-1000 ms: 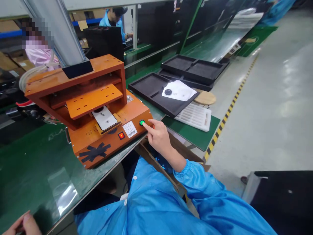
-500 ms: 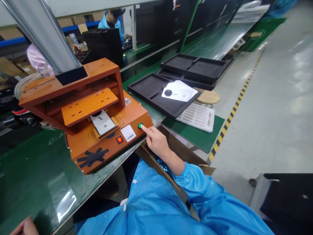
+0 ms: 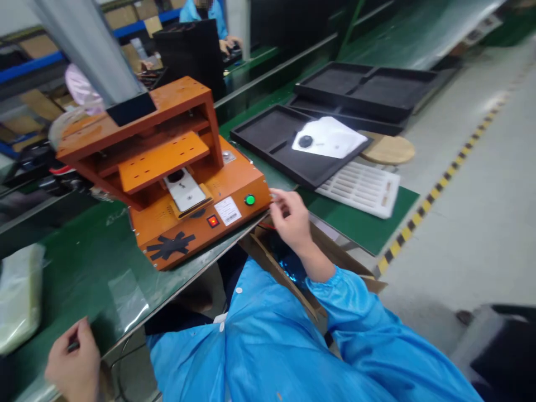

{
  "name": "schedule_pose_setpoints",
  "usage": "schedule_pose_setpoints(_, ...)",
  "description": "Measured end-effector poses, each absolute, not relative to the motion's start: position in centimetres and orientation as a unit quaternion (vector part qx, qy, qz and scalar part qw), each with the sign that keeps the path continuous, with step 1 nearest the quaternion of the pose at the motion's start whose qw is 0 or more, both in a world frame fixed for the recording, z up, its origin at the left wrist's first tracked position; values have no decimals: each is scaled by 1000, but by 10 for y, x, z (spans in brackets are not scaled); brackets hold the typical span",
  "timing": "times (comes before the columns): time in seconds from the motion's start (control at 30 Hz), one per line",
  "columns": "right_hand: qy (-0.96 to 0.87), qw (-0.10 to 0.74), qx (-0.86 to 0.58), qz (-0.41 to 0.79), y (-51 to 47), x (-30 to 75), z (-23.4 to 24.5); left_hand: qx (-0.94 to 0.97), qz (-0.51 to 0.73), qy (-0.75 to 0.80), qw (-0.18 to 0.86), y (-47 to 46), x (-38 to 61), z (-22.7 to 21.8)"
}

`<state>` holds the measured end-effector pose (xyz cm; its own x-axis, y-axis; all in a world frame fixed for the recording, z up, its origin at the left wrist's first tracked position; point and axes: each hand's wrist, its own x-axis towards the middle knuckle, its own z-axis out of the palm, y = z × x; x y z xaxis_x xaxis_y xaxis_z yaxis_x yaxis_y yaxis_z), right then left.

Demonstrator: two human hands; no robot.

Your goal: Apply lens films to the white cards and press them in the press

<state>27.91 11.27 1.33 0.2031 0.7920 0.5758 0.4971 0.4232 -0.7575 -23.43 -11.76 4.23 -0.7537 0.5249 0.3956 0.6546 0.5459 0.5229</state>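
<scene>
An orange press machine [image 3: 234, 178] stands on the green bench, with a white phone-shaped part [image 3: 186, 190] lying in its slot under the press plate. A green button [image 3: 250, 200] and a red lit switch [image 3: 213, 221] sit on its front panel. My right hand [image 3: 288, 218] hovers just right of the machine's corner, off the green button, fingers loosely curled and blurred. My left hand [image 3: 75, 363] rests at the bench's near edge, fingers curled around a small dark object I cannot make out.
A black foam tray [image 3: 268, 139] holds a white part with a dark round piece [image 3: 329, 142]; more black trays [image 3: 364, 89] lie behind it. A white slotted tray [image 3: 360, 187], a wooden disc [image 3: 389, 149], a plastic bag [image 3: 19, 296] and another person [image 3: 205, 14] at the far bench.
My right index finger has left the green button and the hand has drawn back to the right. The view shifted down and left, bringing my left hand further into sight.
</scene>
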Motion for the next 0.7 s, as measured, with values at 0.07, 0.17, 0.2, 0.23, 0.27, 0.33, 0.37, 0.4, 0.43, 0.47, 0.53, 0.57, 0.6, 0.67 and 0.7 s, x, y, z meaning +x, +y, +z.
schedule_pose_setpoints(0.07,-518,625,-563,155,119,289,3,-325,-342,-877,90,-119,-234,52)
schedule_pose_setpoints(0.17,-415,643,-583,274,136,301,-13,-348,-347,-865,105,-112,-230,75)
schedule_pose_setpoints(0.2,-398,636,-579,319,141,303,-17,-367,-350,-856,98,-105,-228,84)
schedule_pose_setpoints(0.23,-388,627,-575,354,145,305,-19,-387,-353,-848,80,-95,-226,92)
schedule_pose_setpoints(0.27,-383,619,-572,378,148,305,-20,-411,-356,-837,55,-83,-224,99)
schedule_pose_setpoints(0.33,-383,604,-578,394,149,306,-17,-462,-364,-809,-8,-49,-223,111)
schedule_pose_setpoints(0.37,-383,596,-587,392,149,306,-16,-475,-367,-799,-38,-28,-224,114)
schedule_pose_setpoints(0.4,-384,585,-600,389,148,308,-14,-489,-361,-791,-73,-4,-226,116)
schedule_pose_setpoints(0.43,-384,570,-615,386,149,311,-13,-503,-349,-783,-111,21,-229,117)
schedule_pose_setpoints(0.47,-387,550,-632,385,150,316,-11,-511,-350,-773,-136,49,-234,115)
schedule_pose_setpoints(0.53,-399,498,-668,383,156,328,-9,-524,-358,-752,-177,106,-245,107)
schedule_pose_setpoints(0.57,-405,467,-686,383,159,335,-7,-529,-362,-741,-197,134,-251,101)
schedule_pose_setpoints(0.6,-410,432,-708,380,163,342,-5,-533,-366,-731,-218,161,-257,93)
schedule_pose_setpoints(0.67,-440,342,-745,366,167,352,4,-538,-373,-709,-263,207,-267,76)
schedule_pose_setpoints(0.7,-466,285,-764,344,167,354,10,-537,-376,-700,-284,224,-272,67)
